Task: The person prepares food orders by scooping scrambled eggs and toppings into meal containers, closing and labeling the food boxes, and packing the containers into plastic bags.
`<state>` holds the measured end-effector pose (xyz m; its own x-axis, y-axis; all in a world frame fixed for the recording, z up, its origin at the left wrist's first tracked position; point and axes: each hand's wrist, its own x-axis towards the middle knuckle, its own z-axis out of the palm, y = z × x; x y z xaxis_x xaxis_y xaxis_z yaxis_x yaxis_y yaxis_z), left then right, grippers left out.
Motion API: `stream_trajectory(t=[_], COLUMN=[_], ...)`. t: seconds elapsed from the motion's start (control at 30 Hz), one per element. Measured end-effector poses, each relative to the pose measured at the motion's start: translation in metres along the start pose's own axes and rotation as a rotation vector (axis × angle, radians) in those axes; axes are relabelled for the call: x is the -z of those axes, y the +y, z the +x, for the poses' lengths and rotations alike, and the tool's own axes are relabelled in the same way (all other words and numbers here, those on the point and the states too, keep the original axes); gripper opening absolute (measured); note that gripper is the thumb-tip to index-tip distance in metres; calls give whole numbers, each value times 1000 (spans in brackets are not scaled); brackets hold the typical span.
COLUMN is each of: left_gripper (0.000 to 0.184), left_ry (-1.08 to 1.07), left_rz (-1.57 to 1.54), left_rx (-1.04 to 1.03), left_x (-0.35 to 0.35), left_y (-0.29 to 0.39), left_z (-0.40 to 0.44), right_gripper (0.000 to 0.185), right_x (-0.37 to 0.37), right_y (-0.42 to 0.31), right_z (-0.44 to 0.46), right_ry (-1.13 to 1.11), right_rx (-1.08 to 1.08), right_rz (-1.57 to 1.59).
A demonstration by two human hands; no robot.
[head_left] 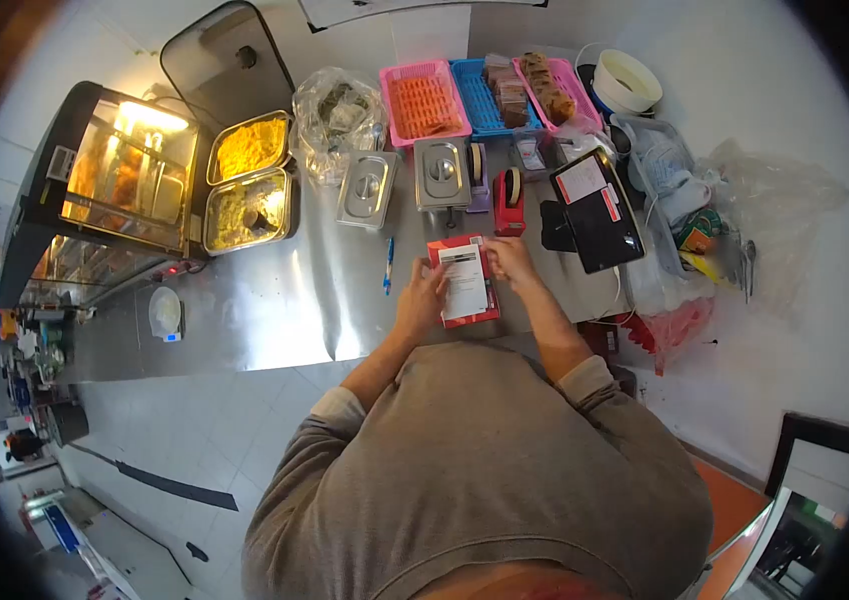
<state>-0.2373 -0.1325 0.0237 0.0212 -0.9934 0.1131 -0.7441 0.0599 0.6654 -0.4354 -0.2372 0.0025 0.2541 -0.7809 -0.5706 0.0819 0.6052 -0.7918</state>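
In front of my body, a red box [491,313] lies flat on the steel counter. On top of it is a white printed receipt [465,290] with a dark band near its upper end. My left hand [423,297] is at the left edge of the receipt and box, its bent fingers gripping the receipt's edge. At the box's upper right corner, my right hand [511,262] has its fingers pinched together; whatever is between them is too small to make out. A red tape dispenser [510,212] stands just beyond my right hand. A blue pen [389,266] lies left of the box.
Two lidded steel containers [367,190] stand behind the pen. Colored baskets [392,82] line the back. A tablet [600,225] leans at right beside a clear plastic bin [653,270]. Leftward are food trays [292,205], a lit display warmer [65,150] and a small scale [174,334].
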Motion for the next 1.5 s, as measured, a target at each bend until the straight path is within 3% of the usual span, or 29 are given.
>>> stream_trajectory(t=[0.1, 0.27, 0.33, 0.4, 0.43, 0.47, 0.5, 0.57, 0.6, 0.73, 0.8, 0.9, 0.93, 1.0, 1.07, 1.2, 1.33, 1.5], left_gripper=[30, 34, 35, 36, 47, 63, 74, 78, 79, 80, 83, 88, 89, 91, 93, 90, 91, 92], left_ry=[-159, -104, -108, -84, -165, -129, -237, -385, -315, -187, -261, -360, -396, -507, -666, -948, -1178, -1158], left_rz=[82, 138, 206, 404, 334, 294, 380, 565, 583, 356, 251, 170, 125, 82, 72, 174, 391, 664], left_rx=[-18, -104, -133, -255, -213, -257, -271, -309, -361, -592, -731, -881, -934, -972, -930, -958, -914, -842], left_x=[5, 0, -3, -3, 8, 8, 9, 5, 5, 8, -16, -82, -103, -143, -183, -244, -284, -347], left_y=[4, -8, -9, -8, 10, 15, 20, 21, 30, 111, 152, 206, 233, 285, 332, 389, 386, 364], left_z=[-6, -2, -1, 2, 10, 15, 19, 25, 25, 34, 33, 24, 22, 18, 11, 2, 5, 41], right_gripper=[27, 41, 27, 19, 16, 25, 31, 39, 40, 37, 36, 31, 26, 22, 22, 25, 24, 24], right_x=[-44, -62, -55, -47, -40, -25, -11, 29, 56, 187, 273, 371, 400, 417, 436, 498, 496, 476], right_y=[7, -9, -10, -11, -7, -11, -9, 4, 16, 71, 110, 129, 128, 83, 54, 25, 32, 54], right_z=[23, 13, -6, -31, -46, -67, -89, -132, -154, -236, -246, -228, -208, -202, -180, -116, -107, -126], right_ry=[165, 433, 428, 389, 415, 225, 161, 83, 73, 812, 1205, 1369, 1260, 1272, 1277, 1124, 1040, 978], right_rx=[198, 328, 435, 269, 217, 158, 120, -12, -102, 123, 203, 373, 391, 544, 584, 338, 91, -118], right_rz=[-466, -1166, -1126, -1305, -1326, -1272, -1177, -839, -595, 18, 176, -363, -637, -983, -1042, -603, -524, -416])
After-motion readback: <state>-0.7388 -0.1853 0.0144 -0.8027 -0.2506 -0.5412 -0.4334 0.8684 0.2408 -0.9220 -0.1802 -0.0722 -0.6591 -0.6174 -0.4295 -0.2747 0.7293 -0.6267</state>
